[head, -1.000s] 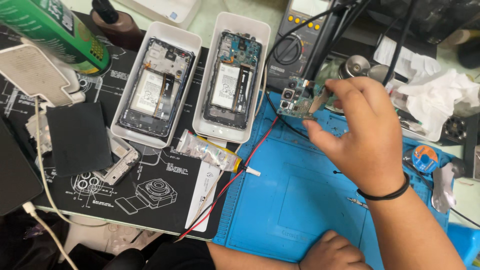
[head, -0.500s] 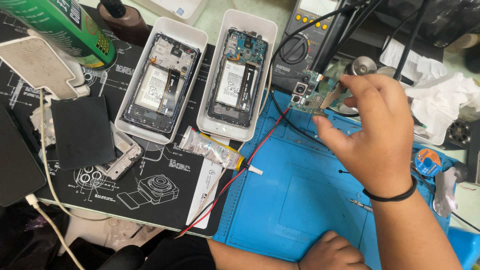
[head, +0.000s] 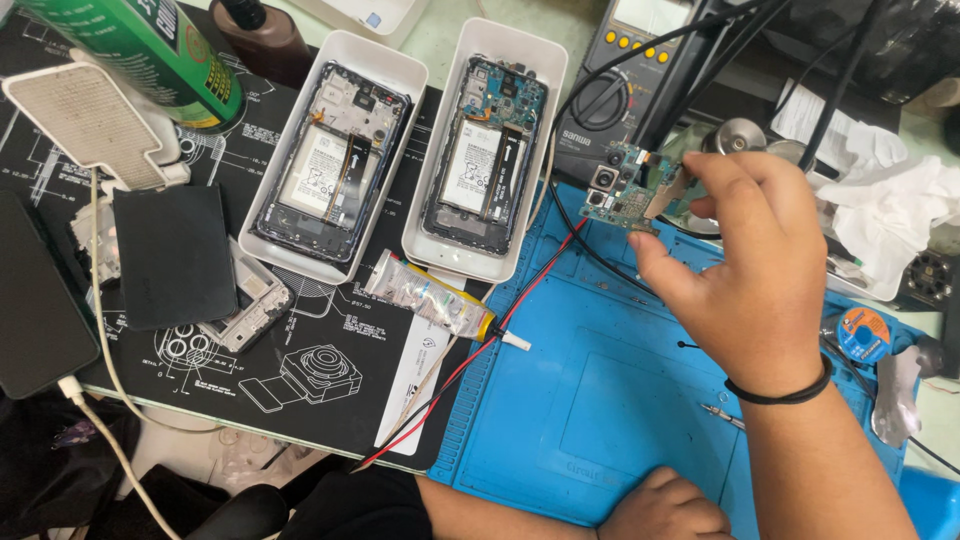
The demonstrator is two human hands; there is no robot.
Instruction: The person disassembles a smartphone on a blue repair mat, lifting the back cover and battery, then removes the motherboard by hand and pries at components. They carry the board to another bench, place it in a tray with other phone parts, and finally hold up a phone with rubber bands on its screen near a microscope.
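My right hand is raised over the blue repair mat and pinches a small phone circuit board with camera modules on its left end. The board is held in the air, just in front of the grey multimeter. My left hand rests closed on the mat's near edge, and I see nothing in it. Two opened phones lie in white trays, one on the left and one on the right.
A green spray can and a white stand are at the far left. Red and black probe leads cross the mats. A crumpled tube, a black phone, a dark back cover, a tissue and a solder spool lie around.
My right hand has turned and shifted the circuit board slightly toward the multimeter. The left hand has stayed at the mat's near edge.
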